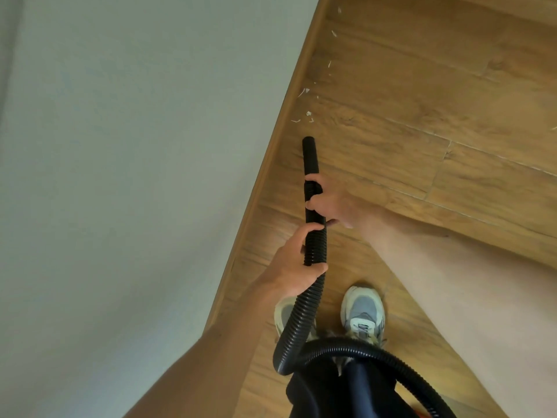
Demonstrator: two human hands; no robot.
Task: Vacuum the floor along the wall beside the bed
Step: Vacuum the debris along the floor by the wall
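Head view: left hand (pixel 289 262), right hand (pixel 333 202) grip one hose (pixel 311 159); two shoes (pixel 361 312).

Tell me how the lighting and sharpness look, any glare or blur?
Head view: soft, even light, no strong glare or hard shadows on the floor; right forearm near the lens looks washed out; hose, left hand and right hand fairly sharp; white scraps by the wall small but visible.

A home room: wood-laminate floor (pixel 422 95), matching skirting board (pixel 272 152) and plain painted wall (pixel 135 146).

wall (pixel 120 146) left, open floor (pixel 422 86) ahead
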